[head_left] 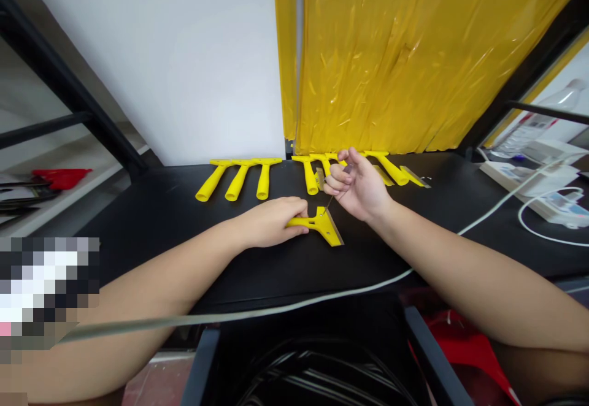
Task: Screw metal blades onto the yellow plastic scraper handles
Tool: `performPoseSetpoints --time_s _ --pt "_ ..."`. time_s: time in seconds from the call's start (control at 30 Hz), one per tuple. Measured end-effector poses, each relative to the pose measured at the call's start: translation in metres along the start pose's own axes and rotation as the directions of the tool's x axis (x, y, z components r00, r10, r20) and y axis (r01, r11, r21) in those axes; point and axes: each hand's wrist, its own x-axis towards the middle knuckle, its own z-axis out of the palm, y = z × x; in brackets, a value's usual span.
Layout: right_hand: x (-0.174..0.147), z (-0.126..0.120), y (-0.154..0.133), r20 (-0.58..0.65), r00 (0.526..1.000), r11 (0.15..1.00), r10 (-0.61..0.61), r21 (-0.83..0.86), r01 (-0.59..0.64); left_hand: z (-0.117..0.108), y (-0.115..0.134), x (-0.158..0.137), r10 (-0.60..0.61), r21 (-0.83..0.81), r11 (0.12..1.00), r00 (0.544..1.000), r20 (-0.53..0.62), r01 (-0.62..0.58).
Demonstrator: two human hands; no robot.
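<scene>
My left hand is closed around the handle of a yellow scraper, holding it just above or on the black tabletop. The scraper's wide head points right, with a thin metal blade along its edge. Above it, my right hand has its fingers curled around a thin metal rod, perhaps a hex key. The rod's lower tip meets the scraper head near a small screw. The rod's upper end is hidden in my fingers.
More yellow scrapers lie behind my hands, against a white panel and a yellow plastic-wrapped panel. A pale cable crosses the table's front. White power strips and a clear bottle stand at right.
</scene>
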Motion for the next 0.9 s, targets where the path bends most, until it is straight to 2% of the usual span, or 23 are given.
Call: performPoseSetpoints --time_s 0.07,0.27,0.63,0.67,0.73,0.8,0.83,0.9 --pt "-0.003 0.001 -0.006 0.036 0.999 1.0 0.011 0.005 -0.011 -0.002 -0.002 -0.001 -0.018 0.001 1.0 1.0 0.006 0.018" --pt "-0.018 0.012 -0.007 0.215 0.965 0.986 0.15 -0.103 -0.131 -0.006 -0.008 -0.004 -0.081 -0.005 0.997 0.997 0.006 0.081" --pt "-0.021 0.012 0.006 0.268 0.957 0.985 0.109 -0.161 -0.067 -0.009 -0.009 -0.004 -0.099 -0.019 0.995 0.995 0.018 0.1" --pt "-0.021 0.012 0.007 0.271 0.959 0.98 0.079 -0.195 -0.025 -0.009 -0.009 -0.004 -0.105 -0.02 0.994 0.994 0.02 0.105" --pt "-0.02 0.01 0.011 0.286 0.957 0.944 -0.053 -0.299 0.142 -0.01 -0.009 -0.004 -0.108 -0.03 0.994 0.994 0.023 0.108" --pt "-0.02 0.007 0.012 0.321 0.924 0.852 -0.206 -0.406 0.331 -0.011 -0.009 -0.003 -0.106 -0.045 0.993 0.994 0.02 0.107" --pt "-0.02 0.006 0.013 0.336 0.906 0.805 -0.257 -0.444 0.393 -0.011 -0.009 -0.003 -0.104 -0.052 0.993 0.994 0.017 0.105" --pt "-0.019 0.003 0.012 0.344 0.891 0.756 -0.297 -0.486 0.439 -0.011 -0.009 -0.003 -0.102 -0.058 0.993 0.995 0.012 0.103"
